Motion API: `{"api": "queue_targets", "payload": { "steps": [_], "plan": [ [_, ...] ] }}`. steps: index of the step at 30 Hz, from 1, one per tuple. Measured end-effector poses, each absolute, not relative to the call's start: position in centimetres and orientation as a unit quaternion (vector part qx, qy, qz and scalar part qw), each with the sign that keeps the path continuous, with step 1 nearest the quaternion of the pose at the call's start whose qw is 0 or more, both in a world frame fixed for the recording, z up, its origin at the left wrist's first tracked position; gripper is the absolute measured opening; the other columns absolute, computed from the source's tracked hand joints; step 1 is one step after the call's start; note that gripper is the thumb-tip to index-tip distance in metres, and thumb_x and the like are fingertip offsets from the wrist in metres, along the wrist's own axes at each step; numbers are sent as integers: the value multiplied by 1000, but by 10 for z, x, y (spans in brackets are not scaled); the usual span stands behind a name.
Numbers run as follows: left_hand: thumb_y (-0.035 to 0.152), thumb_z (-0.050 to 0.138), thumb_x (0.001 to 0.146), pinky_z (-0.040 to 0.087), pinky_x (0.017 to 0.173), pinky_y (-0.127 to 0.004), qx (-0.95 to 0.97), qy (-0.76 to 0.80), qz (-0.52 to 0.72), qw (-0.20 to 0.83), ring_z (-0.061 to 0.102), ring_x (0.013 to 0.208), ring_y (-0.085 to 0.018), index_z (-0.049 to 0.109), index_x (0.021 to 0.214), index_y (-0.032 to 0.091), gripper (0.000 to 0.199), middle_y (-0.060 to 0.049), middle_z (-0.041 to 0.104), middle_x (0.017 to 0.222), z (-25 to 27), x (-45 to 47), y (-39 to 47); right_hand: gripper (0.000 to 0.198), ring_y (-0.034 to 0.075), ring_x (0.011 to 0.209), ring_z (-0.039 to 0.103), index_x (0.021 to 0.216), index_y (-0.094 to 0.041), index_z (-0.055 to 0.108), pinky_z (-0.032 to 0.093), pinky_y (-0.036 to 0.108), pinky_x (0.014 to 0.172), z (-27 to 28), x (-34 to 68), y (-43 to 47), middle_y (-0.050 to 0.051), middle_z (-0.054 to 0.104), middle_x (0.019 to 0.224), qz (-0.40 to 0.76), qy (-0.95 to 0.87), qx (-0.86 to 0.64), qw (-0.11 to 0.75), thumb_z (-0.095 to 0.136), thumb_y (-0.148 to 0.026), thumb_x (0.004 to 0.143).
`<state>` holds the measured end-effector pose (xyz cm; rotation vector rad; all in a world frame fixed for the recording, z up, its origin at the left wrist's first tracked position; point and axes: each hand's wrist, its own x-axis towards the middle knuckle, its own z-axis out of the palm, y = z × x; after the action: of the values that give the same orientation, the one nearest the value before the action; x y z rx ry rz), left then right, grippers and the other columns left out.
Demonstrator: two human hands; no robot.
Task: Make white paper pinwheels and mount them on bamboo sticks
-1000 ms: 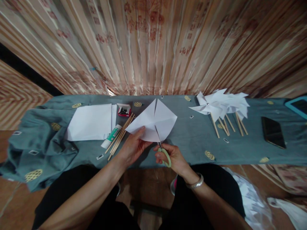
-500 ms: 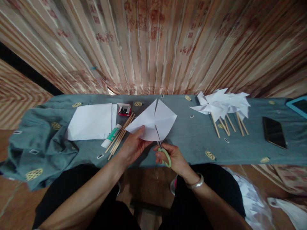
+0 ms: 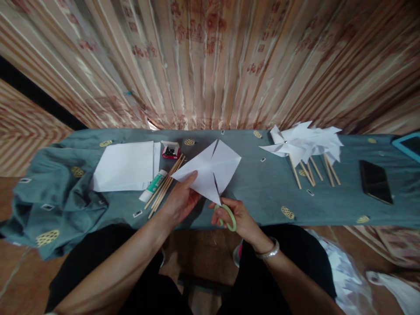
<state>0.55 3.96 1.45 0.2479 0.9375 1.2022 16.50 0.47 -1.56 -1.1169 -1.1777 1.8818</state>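
A square sheet of white paper (image 3: 210, 164) is tilted to a diamond above the table, with one slit from its far corner and another from its near corner. My left hand (image 3: 184, 197) grips its left part, thumb on top and fingers underneath. In my right hand (image 3: 236, 215) is a pair of scissors (image 3: 232, 220) with light green handles, fingers closed round the loops. Their blades are mostly hidden beneath the near corner of the paper. Several wooden sticks (image 3: 166, 188) and a glue stick (image 3: 153, 186) lie left of my left hand.
A stack of white paper (image 3: 123, 168) and a small red-and-white box of dark pins (image 3: 170, 150) sit left. Several paper pinwheels (image 3: 305, 142) on sticks, a phone (image 3: 376, 181) and a blue-edged device (image 3: 408, 144) lie right on the green cloth (image 3: 256, 192). A curtain (image 3: 210, 65) hangs behind.
The scissors have drawn back a little towards me, and their blades have left the near slit. That slit now shows open down to the corner. My left hand keeps its hold.
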Motion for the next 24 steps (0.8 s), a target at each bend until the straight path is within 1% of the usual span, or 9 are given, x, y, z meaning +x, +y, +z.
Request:
{"api": "queue_targets", "payload": {
  "steps": [4,8,9,11,13,15,19,21,24],
  "plan": [
    [13,58,85,53,81,-25,134,409,578,694,68,82,-15,64,107,10,23,-7,73,94,18,-4,50,45,8,50,54,84,-15,64,40,19,47,-4,181,7,0,65,61,731,-489,-409,244,73,-57,70],
    [12,58,83,54,81,-29,162,445,596,648,69,85,-18,66,102,11,20,-6,74,90,22,-16,58,44,11,53,57,89,-15,66,43,22,51,4,216,15,1,67,63,742,-525,-380,172,75,-53,70],
    [12,59,82,54,79,-29,175,456,592,641,69,83,-19,67,99,11,19,-6,75,89,22,-18,58,44,11,53,58,90,-15,66,44,23,51,4,224,17,2,67,63,734,-524,-389,184,76,-52,69],
    [14,62,78,54,76,-29,202,472,574,637,70,81,-21,69,93,10,17,-8,75,86,20,-19,57,44,12,55,58,93,-16,67,45,24,53,2,237,23,2,68,65,675,-513,-440,297,76,-52,70],
    [17,67,73,54,75,-31,232,482,552,640,70,81,-23,69,89,10,18,-8,75,84,16,-17,54,45,14,63,60,97,-19,65,48,26,59,-2,243,29,3,71,76,573,-487,-498,432,78,-50,68],
    [20,72,68,53,78,-33,270,483,521,650,70,84,-25,70,89,12,22,-7,76,84,11,-15,50,50,16,72,63,102,-22,62,50,29,67,-7,244,35,4,72,89,486,-477,-532,504,82,-45,63],
    [28,75,64,51,83,-38,328,490,440,677,70,85,-29,71,80,14,22,-8,76,80,5,-9,44,58,18,82,63,107,-23,60,51,32,76,-14,236,42,3,70,96,452,-517,-542,485,85,-40,58],
    [29,76,60,50,84,-39,334,508,416,676,70,85,-30,71,74,14,21,-9,76,76,3,-7,42,54,15,73,61,104,-22,63,50,28,69,-15,231,43,0,70,86,482,-518,-531,467,85,-38,58],
    [34,79,57,49,87,-41,322,514,414,679,69,91,-32,71,75,14,27,-9,76,80,6,-6,43,45,8,53,50,94,-20,66,42,21,51,-13,225,43,-7,62,63,542,-486,-512,457,86,-35,56]
  ]
}}
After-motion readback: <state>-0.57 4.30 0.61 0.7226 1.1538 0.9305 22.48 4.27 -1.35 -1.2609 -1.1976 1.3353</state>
